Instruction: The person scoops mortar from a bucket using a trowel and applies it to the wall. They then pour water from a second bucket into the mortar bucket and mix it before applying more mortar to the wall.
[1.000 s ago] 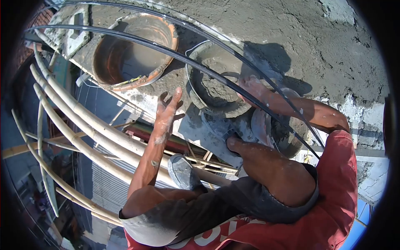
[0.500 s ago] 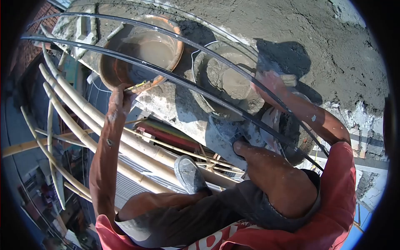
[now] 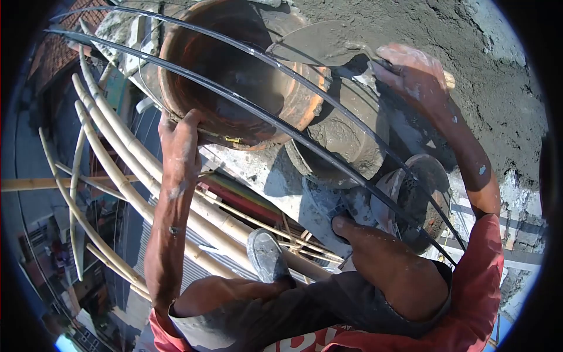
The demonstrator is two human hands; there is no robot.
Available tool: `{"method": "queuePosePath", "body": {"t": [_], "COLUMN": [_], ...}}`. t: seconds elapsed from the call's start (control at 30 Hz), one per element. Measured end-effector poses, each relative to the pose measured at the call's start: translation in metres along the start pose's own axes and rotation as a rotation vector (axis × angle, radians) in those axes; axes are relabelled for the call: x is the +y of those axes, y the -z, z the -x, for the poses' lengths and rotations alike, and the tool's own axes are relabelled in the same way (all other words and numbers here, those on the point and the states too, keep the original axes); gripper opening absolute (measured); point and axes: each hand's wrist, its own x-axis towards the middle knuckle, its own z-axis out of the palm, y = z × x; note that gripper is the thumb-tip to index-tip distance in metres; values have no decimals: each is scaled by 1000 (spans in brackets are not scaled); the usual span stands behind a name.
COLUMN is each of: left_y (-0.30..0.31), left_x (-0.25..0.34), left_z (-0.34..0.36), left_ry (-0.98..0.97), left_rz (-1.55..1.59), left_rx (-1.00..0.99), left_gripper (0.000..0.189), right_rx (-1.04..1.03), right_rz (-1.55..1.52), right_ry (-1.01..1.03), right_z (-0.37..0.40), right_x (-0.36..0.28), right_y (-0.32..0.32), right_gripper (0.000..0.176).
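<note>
My left hand point(image 3: 180, 138) is closed on the near rim of a mortar-stained orange-brown basin point(image 3: 309, 105), which is tilted. Thin grey slurry coats its inside, and its right rim overhangs a pail point(image 3: 375, 158) of wet mortar. In my right hand point(image 3: 415, 75) is a trowel, its broad grey blade point(image 3: 319, 44) beside the basin's upper right rim. The wooden handle point(image 3: 450, 80) sticks out behind that hand. My fingers hide most of the trowel's grip.
Two black cables point(image 3: 234, 97) cross diagonally in front of the basin and pail. Another round container point(image 3: 431, 196) stands near my right knee. Bamboo poles point(image 3: 126, 158) run along the left, with a drop beneath. Rough wet mortar point(image 3: 492, 100) covers the upper right surface.
The basin has risen and tipped to the right, toward the mortar pail, with my left hand on its rim. My right hand has moved up, bringing the trowel blade out beside the basin.
</note>
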Motion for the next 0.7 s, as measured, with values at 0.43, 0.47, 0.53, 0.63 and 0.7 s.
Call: {"method": "queuePosePath", "body": {"t": [0.43, 0.47, 0.53, 0.63, 0.7], "left_y": [-43, -40, -30, -16, -2], "left_x": [42, 38, 34, 25, 3], "left_z": [13, 8, 3, -8, -20], "left_ry": [-46, -27, 7, 128, 213], "left_rz": [-79, -42, -11, 52, 145], "left_rx": [-51, -52, -26, 30, 58], "left_gripper": [35, 34, 34, 25, 18], "right_rx": [278, 293, 304, 312, 273], "right_rz": [441, 441, 441, 517, 438], "right_ry": [681, 707, 734, 542, 404], "right_z": [-23, -12, 13, 51, 68], "right_x": [-3, 15, 42, 53, 55], "right_y": [-12, -2, 9, 12, -1], "right_gripper": [29, 25, 21, 23, 28]}}
